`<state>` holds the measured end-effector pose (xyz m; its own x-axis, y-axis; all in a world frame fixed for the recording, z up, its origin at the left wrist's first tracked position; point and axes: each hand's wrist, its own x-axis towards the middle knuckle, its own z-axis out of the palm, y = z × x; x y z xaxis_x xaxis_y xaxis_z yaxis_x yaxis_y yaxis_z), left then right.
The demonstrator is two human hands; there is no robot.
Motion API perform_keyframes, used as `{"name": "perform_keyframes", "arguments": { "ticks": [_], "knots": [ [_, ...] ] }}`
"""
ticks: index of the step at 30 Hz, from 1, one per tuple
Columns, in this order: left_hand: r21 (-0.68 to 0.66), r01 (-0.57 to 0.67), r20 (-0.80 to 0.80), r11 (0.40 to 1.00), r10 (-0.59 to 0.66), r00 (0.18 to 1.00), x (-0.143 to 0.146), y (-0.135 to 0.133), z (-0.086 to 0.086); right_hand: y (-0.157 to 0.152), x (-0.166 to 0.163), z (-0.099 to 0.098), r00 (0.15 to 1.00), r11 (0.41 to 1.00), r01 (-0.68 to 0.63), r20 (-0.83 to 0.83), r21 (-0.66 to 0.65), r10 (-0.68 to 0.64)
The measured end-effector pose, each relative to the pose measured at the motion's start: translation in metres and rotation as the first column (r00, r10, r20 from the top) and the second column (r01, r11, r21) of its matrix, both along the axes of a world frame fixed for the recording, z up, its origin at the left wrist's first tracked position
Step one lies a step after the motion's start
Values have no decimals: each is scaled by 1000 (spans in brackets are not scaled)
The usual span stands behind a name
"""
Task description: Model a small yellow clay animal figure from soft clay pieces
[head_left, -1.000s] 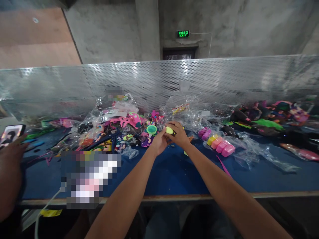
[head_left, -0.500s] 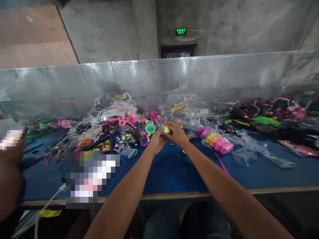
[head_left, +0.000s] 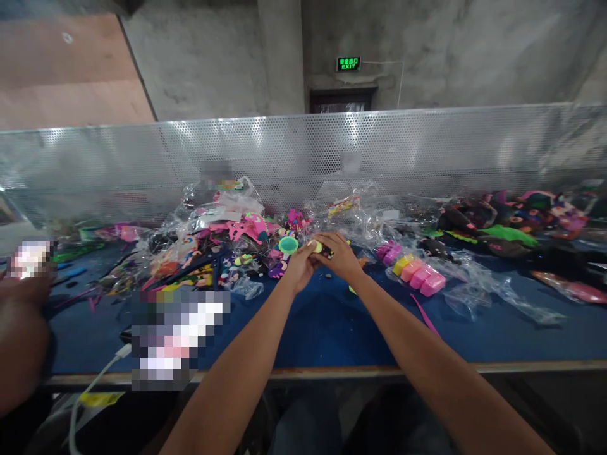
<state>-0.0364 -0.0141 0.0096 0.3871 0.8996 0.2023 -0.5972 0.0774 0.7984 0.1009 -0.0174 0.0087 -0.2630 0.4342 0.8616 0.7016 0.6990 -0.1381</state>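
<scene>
A grey concrete wall (head_left: pixel 455 57) fills the back of my view, and in front of it I see a long perforated metal panel (head_left: pixel 284 145). Below that I have the blue table (head_left: pixel 327 335). On its left half lies a heap of colourful toys (head_left: pixel 246 227), partly under clear plastic; towards the far right I find a darker heap (head_left: pixel 507 221) with green and pink in it. At the left edge another person's hand (head_left: pixel 26 297) holds up a lit gadget (head_left: pixel 31 260), which is blurred out on my feed.

The person's left hand (head_left: pixel 300 268) and right hand (head_left: pixel 344 256) meet over the middle of the table. Right of them, well apart, I see a row of soft blocks (head_left: pixel 420 275) in yellow, orange and pink. Just beside the left hand is a green cup (head_left: pixel 288 245), and nearer the front edge on the right lies a thin pink strip (head_left: pixel 425 316).

The smallest thing I pick out is a yellow-green piece (head_left: pixel 317 247), held between the two hands. Both grips are narrow, the left thumb pressed at the piece and the right fingers curled around it. Something dark shows beside it, too small for me to tell.
</scene>
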Motion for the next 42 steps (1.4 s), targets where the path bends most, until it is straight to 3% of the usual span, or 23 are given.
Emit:
{"name": "perform_keyframes", "arguments": {
  "ticks": [3,8,20,28,34,39,42],
  "knots": [
    [56,-77,-37,995,79,996,0,2,-1,2,3,-1,999,1000,7,32,-18,-6],
    [53,-7,-34,999,8,999,-1,1,-2,2,6,-1,1000,1000,-17,5,-13,17],
    [113,-10,-107,994,22,994,1,-1,-3,-2,2,1,998,999,-21,56,-31,23],
    [39,-23,-98,999,27,995,1,-1,-3,0,-1,-1,999,999,-44,-18,-27,43],
    [-101,197,-59,975,-204,977,-2,-6,2,0,-2,-1,991,994,-84,-110,-66,76],
    [-95,123,17,988,-122,992,-3,-5,3,-2,-2,0,995,998,-57,-78,-37,54],
    [-80,178,-2,981,-179,984,-3,-5,2,-4,-1,1,998,999,-40,-56,-2,40]
  ]
}}
